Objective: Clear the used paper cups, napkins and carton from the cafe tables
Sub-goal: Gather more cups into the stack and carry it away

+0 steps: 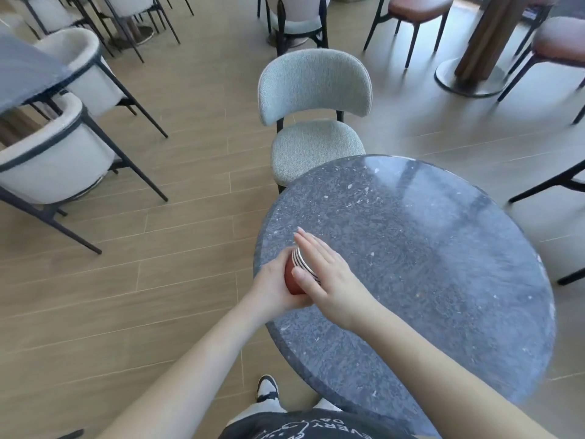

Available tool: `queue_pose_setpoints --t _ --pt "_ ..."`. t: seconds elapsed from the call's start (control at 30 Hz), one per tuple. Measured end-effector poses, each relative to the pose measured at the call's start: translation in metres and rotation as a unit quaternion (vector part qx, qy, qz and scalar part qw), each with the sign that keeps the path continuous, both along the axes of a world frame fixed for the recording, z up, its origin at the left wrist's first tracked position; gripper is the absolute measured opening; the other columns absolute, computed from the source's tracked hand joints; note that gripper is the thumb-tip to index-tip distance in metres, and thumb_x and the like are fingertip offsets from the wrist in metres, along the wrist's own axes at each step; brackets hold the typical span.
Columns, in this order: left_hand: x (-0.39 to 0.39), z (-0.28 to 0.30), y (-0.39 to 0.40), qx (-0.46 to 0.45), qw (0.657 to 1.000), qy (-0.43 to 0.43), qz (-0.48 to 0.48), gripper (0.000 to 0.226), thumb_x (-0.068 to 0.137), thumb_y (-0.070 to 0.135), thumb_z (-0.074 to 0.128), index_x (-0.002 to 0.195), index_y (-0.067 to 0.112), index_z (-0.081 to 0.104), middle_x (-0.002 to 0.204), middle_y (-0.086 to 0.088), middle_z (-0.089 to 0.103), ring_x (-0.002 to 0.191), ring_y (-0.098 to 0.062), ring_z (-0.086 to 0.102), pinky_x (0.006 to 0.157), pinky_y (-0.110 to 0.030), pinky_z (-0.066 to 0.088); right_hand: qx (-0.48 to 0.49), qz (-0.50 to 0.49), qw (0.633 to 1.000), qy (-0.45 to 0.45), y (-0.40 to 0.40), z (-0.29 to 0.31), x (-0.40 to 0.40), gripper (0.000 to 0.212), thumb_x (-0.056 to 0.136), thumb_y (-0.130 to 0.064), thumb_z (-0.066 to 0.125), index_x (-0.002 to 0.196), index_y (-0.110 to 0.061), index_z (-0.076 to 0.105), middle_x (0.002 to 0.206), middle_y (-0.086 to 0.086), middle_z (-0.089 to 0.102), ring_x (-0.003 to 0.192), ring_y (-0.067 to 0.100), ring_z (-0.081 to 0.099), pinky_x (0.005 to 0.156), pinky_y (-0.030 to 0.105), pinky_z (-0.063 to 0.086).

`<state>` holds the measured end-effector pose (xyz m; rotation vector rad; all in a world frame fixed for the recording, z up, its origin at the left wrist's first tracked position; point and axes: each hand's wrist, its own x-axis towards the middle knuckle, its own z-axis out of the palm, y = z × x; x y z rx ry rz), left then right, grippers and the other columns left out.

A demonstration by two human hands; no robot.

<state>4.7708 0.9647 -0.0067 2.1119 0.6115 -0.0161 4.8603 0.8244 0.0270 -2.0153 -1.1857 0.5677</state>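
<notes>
Over the left edge of the round dark grey speckled stone table [427, 248], the left hand [275, 286] grips a nested stack of reddish-brown paper cups [294, 277], fingers curled round its side. The stack lies tilted, white rims pointing right. The right hand [326, 274] presses flat against those rims, fingers straight and together. Beyond the table stands a pale grey upholstered chair [313, 122] on the wood-plank floor [174, 248].
</notes>
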Motion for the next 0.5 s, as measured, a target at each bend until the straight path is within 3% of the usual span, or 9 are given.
queue_pose_setpoints --t 0.07,0.13,0.2,0.3,0.4,0.5 --pt "-0.011 -0.003 0.008 0.000 1.000 -0.002 0.009 0.078 0.053 0.039 0.085 0.122 0.042 0.049 0.104 0.015 0.070 0.096 -0.010 0.068 0.071 -0.004 0.043 -0.005 0.013 0.999 0.041 0.011 -0.005 -0.008 0.055 0.108 -0.037 0.037 0.159 -0.019 0.025 0.167 -0.008 0.018 0.154 0.002 0.012 0.123 0.017 0.006" --pt "-0.023 -0.005 0.018 -0.005 1.000 -0.001 0.027 0.078 0.058 0.032 0.094 0.119 0.047 0.048 0.101 0.018 0.068 0.095 -0.008 0.067 0.071 -0.003 0.043 0.034 -0.036 0.982 0.183 0.019 -0.002 -0.015 0.053 0.105 -0.047 0.033 0.155 -0.029 0.032 0.162 -0.016 0.029 0.148 -0.009 0.021 0.118 0.009 0.011" --pt "-0.034 -0.007 0.030 -0.017 0.999 -0.011 0.046 0.073 0.063 0.030 0.097 0.115 0.047 0.049 0.103 0.020 0.067 0.093 -0.002 0.065 0.073 -0.002 0.041 0.083 -0.096 0.953 0.275 0.027 -0.003 -0.020 0.051 0.102 -0.057 0.030 0.148 -0.039 0.039 0.155 -0.021 0.039 0.142 -0.015 0.030 0.120 0.014 0.020" --pt "-0.049 -0.005 0.049 -0.042 0.996 -0.028 0.073 0.067 0.057 0.043 0.093 0.110 0.046 0.051 0.103 0.022 0.066 0.094 0.011 0.061 0.073 -0.003 0.043 0.113 -0.143 0.933 0.309 0.046 -0.011 -0.029 0.055 0.102 -0.061 0.031 0.148 -0.034 0.046 0.153 -0.019 0.047 0.142 -0.010 0.037 0.125 0.031 0.024" --pt "-0.068 -0.001 0.071 -0.066 0.994 -0.030 0.087 0.068 0.060 0.045 0.095 0.114 0.040 0.054 0.106 0.019 0.068 0.095 -0.004 0.065 0.075 -0.006 0.044 0.118 -0.160 0.928 0.316 0.069 -0.015 -0.042 0.060 0.091 -0.070 0.037 0.139 -0.041 0.055 0.143 -0.023 0.057 0.137 -0.007 0.045 0.124 0.037 0.029" --pt "-0.094 0.009 0.097 -0.078 0.989 -0.043 0.115 0.076 0.053 0.065 0.085 0.117 0.040 0.053 0.107 0.022 0.066 0.096 0.003 0.062 0.076 -0.008 0.044 0.121 -0.166 0.925 0.319 0.098 -0.016 -0.061 0.046 0.088 -0.071 0.043 0.125 -0.053 0.063 0.136 -0.025 0.062 0.133 -0.005 0.051 0.121 0.041 0.033"
